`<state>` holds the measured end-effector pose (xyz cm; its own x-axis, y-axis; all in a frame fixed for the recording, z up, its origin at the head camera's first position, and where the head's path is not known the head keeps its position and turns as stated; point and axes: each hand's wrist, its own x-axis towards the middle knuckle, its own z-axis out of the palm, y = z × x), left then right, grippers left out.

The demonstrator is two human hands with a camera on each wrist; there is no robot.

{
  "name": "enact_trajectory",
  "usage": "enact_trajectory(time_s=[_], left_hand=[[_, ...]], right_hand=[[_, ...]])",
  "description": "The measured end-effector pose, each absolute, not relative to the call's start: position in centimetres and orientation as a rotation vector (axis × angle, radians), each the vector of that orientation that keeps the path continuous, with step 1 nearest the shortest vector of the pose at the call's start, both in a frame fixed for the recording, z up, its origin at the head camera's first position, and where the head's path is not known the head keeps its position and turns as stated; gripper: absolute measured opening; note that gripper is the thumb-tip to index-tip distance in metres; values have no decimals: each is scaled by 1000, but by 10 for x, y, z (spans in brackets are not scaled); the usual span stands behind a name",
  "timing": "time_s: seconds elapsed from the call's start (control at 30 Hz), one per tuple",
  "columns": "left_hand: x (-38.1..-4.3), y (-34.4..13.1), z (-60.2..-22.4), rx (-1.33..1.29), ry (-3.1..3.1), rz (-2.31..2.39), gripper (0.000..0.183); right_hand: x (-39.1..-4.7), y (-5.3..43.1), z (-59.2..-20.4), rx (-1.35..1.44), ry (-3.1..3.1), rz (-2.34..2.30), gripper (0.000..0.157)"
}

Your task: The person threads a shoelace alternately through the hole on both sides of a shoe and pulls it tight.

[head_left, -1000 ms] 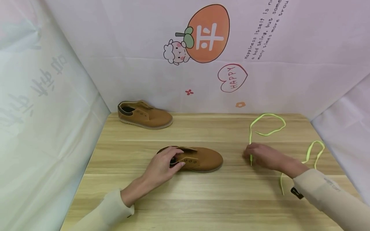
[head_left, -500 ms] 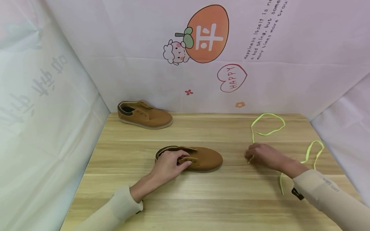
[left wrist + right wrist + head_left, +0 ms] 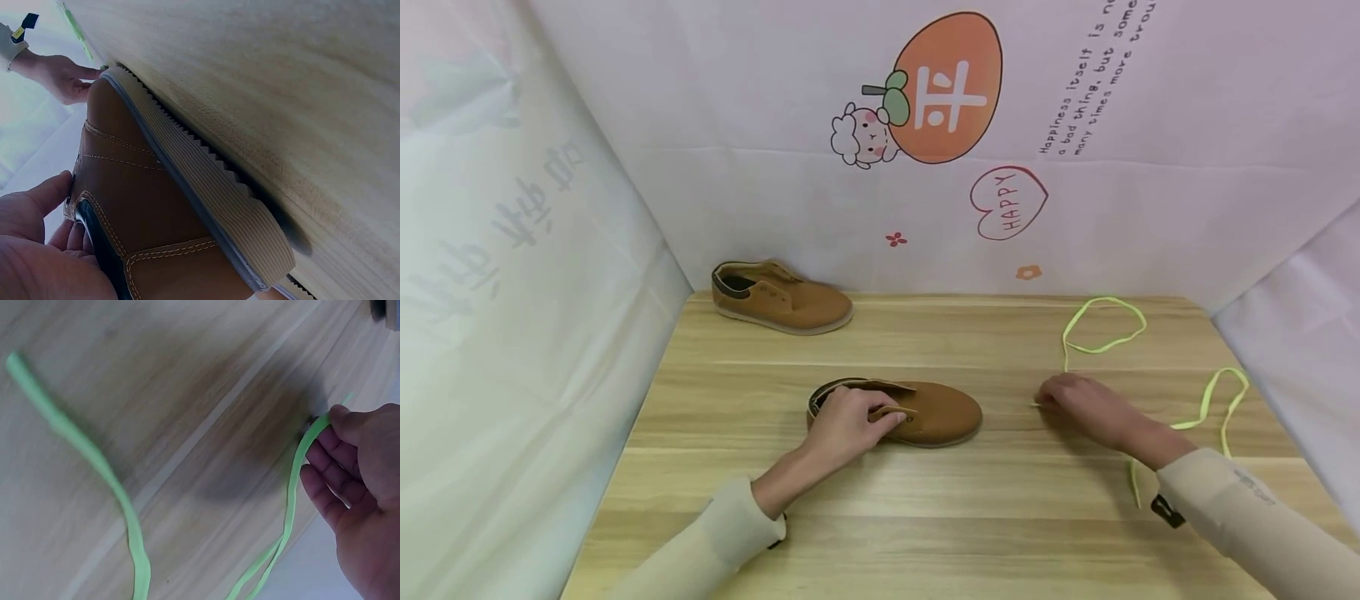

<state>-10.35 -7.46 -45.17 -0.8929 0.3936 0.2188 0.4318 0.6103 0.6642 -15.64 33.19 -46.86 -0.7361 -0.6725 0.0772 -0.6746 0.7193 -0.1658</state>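
A brown low shoe [image 3: 951,408] without laces lies on the wooden table, toe pointing right. My left hand [image 3: 844,427] pinches its near eyelet flap, the thumb [image 3: 53,190] outside and the fingers reaching into the opening. To the right of the toe, my right hand [image 3: 1092,410] pinches a neon yellow-green shoelace [image 3: 291,494] near one end between thumb and forefinger. A short tip pokes out past the fingers toward the shoe. The remainder of this lace trails behind the hand into a loop on the table.
A matching brown shoe [image 3: 790,304] without laces stands at the back left, close to the white printed cloth [image 3: 775,208]. A second yellow-green shoelace [image 3: 1206,400] lies at the right, partly hidden under the right forearm. White cloth also hangs at both sides of the table [image 3: 970,517].
My left hand has slid right along the shoe from the opening to the eyelet flap and now pinches it. The lace tip in my right hand has swung from hanging downward to pointing left.
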Motion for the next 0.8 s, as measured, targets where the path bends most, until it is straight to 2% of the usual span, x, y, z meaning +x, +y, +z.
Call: enact_trajectory(time_s=[0.13,0.43,0.8], left_hand=[[-104,-73,-451,-695,-2781,-1166,9],[-106,-70,-452,-605,-2812,-1164,7],[-103,-69,-451,-542,-2839,-1195,9]], right_hand=[[-156,328,-469,1030,-2973,422,4],[-148,303,-457,761,-2993,869,3],[-127,261,-430,558,-3014,1301,7]])
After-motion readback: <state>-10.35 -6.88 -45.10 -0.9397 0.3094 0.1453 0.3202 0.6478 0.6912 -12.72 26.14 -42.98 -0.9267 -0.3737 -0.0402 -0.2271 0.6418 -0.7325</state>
